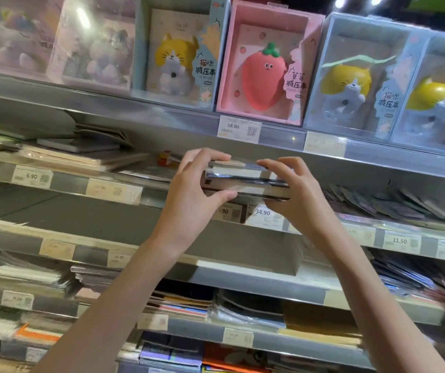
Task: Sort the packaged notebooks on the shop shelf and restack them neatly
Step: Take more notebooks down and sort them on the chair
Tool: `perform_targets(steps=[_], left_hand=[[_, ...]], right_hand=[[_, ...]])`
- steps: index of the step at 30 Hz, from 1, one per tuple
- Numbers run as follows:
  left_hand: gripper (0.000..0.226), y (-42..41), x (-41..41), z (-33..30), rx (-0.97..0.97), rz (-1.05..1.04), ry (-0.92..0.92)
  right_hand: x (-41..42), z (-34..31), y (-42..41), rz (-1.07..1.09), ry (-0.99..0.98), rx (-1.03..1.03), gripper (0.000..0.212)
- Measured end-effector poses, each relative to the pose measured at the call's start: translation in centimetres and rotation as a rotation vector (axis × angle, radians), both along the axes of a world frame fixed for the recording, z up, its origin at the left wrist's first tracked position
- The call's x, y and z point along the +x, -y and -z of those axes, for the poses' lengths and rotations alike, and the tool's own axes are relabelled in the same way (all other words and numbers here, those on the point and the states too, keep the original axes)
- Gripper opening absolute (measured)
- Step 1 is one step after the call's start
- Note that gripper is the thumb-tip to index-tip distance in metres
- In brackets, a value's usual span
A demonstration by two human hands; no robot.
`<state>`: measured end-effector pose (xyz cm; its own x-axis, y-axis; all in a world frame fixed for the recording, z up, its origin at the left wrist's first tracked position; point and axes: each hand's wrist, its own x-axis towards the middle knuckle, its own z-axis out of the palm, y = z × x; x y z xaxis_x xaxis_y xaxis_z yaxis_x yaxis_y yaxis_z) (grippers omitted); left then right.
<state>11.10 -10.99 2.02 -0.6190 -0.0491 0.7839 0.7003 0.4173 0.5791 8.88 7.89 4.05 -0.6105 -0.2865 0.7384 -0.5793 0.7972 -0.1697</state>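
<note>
A small stack of plastic-wrapped notebooks (243,179) is held level at the front edge of the second shelf (146,196), seen edge-on with pale pages and dark covers. My left hand (194,184) grips its left end, fingers on top and thumb underneath. At the right end, my right hand (291,184) holds the same stack, fingers curled over the top edge. Both forearms reach up from the bottom of the view.
Flat notebooks (81,154) lie in loose piles on the shelf to the left, and dark packets (393,203) fan out to the right. Boxed cat and strawberry notebooks (261,68) stand on the shelf above. Lower shelves (243,313) hold more stacked notebooks behind price labels.
</note>
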Motion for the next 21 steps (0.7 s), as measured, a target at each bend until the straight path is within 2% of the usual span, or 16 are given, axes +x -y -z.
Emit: perform_targets(steps=[5,13,17,21], left_hand=[[0.046,2.4,4.6,-1.9,-0.029,0.041,0.053],[0.049,6.7,8.7,-1.9,-0.177,0.125,0.186],[0.044,8.1,8.9,1.1,-0.181,0.185,0.343],[0.04,9.4,7.9,5.9,-0.228,0.206,0.493]], right_hand=[[4.9,-1.5,1.9,0.013,0.004,0.018,0.062],[10.9,-2.0,5.1,0.078,0.229,0.119,0.064],[11.0,0.7,6.6,0.106,0.416,0.153,0.064],[9.9,6.2,7.4,0.101,0.611,0.163,0.066]])
